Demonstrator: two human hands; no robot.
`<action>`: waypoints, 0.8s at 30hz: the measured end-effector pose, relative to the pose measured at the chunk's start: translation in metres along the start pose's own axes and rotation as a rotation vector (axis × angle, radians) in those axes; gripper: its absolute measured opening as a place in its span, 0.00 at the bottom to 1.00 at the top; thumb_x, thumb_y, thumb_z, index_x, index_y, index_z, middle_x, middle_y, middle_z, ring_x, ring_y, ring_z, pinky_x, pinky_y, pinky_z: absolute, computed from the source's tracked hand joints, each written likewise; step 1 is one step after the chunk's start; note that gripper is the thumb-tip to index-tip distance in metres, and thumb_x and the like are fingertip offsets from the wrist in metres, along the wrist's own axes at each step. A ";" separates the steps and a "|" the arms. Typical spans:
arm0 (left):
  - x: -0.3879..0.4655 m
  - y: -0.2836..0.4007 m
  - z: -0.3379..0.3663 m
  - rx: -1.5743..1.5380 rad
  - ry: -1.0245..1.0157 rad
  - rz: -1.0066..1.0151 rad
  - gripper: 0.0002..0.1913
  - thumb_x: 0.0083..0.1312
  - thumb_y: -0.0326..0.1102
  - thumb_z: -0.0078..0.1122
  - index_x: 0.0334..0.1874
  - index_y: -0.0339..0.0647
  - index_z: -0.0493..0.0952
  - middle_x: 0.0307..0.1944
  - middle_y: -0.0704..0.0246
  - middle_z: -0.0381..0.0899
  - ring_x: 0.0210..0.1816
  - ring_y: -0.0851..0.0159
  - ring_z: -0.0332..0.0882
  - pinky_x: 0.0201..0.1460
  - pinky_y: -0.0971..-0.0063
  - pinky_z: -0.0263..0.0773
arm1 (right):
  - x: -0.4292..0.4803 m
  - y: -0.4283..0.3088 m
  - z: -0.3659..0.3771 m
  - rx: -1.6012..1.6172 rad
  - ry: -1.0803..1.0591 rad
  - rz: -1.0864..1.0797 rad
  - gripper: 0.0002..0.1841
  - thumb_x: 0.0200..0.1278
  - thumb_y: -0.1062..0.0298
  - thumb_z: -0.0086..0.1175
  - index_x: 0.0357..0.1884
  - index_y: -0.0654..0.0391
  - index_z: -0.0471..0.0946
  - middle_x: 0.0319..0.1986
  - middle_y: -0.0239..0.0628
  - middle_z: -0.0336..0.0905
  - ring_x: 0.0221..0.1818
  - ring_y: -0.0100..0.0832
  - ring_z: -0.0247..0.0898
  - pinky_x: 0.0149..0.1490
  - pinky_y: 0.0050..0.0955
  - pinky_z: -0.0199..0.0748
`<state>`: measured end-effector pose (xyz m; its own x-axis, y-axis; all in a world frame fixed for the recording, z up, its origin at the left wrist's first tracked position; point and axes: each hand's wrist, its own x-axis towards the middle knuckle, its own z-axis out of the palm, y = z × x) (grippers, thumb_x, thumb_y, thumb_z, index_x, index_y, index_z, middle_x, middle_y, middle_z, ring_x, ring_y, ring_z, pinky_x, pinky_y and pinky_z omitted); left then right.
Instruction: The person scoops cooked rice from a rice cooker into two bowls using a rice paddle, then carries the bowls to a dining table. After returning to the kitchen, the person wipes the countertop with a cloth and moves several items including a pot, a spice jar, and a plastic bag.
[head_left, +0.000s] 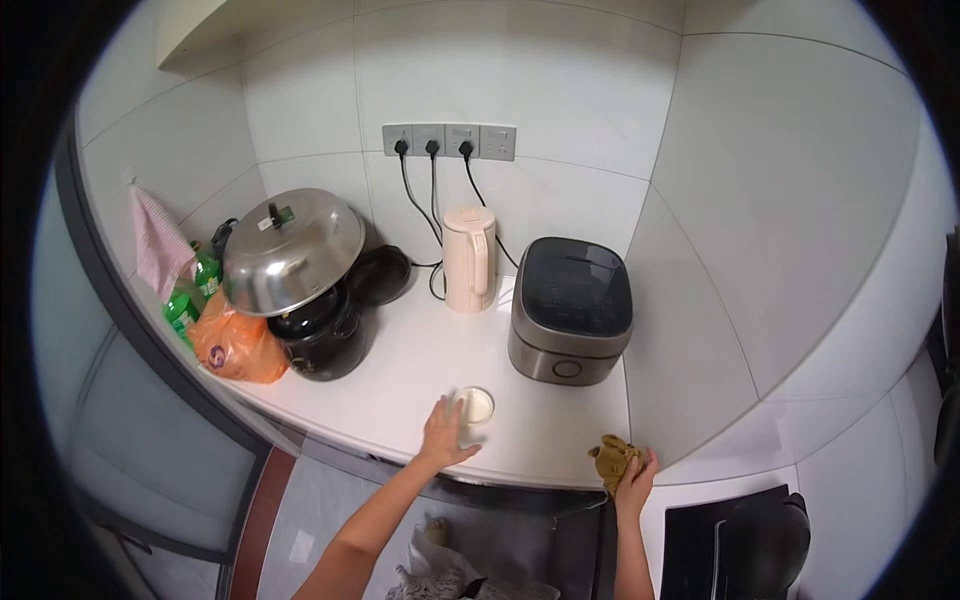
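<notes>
My left hand (444, 436) is spread beside a small round cream-white dish (476, 407) near the counter's front edge. Its fingers reach the dish's left side; whether they touch it I cannot tell. At the right end of the white countertop (405, 352), my right hand (634, 487) grips a crumpled olive-brown cloth (617, 459) close to the wall. Behind the dish and to its right stands a rice cooker (570, 315) with a dark lid, shut. A pale pink electric kettle (469, 259) is upright near the back wall.
A black pot (322, 345), a large domed metal lid (296, 251), a black pan (380, 275), an orange plastic bag (236, 345) and green bottles (180, 309) crowd the left end. Cords run to wall sockets (450, 142). A black cooktop (686, 547) holds dark cookware (765, 547) at lower right.
</notes>
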<state>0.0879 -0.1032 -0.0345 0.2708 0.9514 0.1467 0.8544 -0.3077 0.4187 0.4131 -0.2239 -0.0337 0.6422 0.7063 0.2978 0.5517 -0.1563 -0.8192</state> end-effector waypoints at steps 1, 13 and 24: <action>0.016 0.001 0.009 0.035 -0.022 0.023 0.53 0.41 0.54 0.67 0.68 0.47 0.45 0.65 0.46 0.43 0.66 0.43 0.44 0.62 0.50 0.50 | 0.010 -0.004 0.012 -0.058 0.051 -0.070 0.19 0.64 0.65 0.44 0.55 0.61 0.63 0.53 0.50 0.62 0.51 0.52 0.62 0.53 0.40 0.63; 0.093 -0.032 0.002 -0.023 -0.335 0.002 0.46 0.36 0.47 0.70 0.62 0.54 0.59 0.56 0.57 0.56 0.57 0.50 0.56 0.51 0.50 0.63 | 0.032 0.001 0.157 -0.621 0.170 0.019 0.25 0.55 0.56 0.52 0.54 0.56 0.70 0.51 0.48 0.63 0.47 0.48 0.60 0.46 0.45 0.63; 0.030 -0.092 -0.103 -0.134 -0.085 -0.414 0.42 0.34 0.44 0.72 0.56 0.44 0.65 0.51 0.57 0.60 0.55 0.51 0.57 0.55 0.62 0.63 | 0.062 -0.132 0.400 -0.551 -0.286 -0.430 0.28 0.53 0.54 0.50 0.58 0.51 0.66 0.56 0.46 0.61 0.51 0.45 0.56 0.52 0.46 0.55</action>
<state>-0.0287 -0.0475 0.0236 -0.0423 0.9907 -0.1296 0.8350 0.1063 0.5399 0.1674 0.1166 -0.1026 0.1884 0.9230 0.3357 0.9571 -0.0958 -0.2735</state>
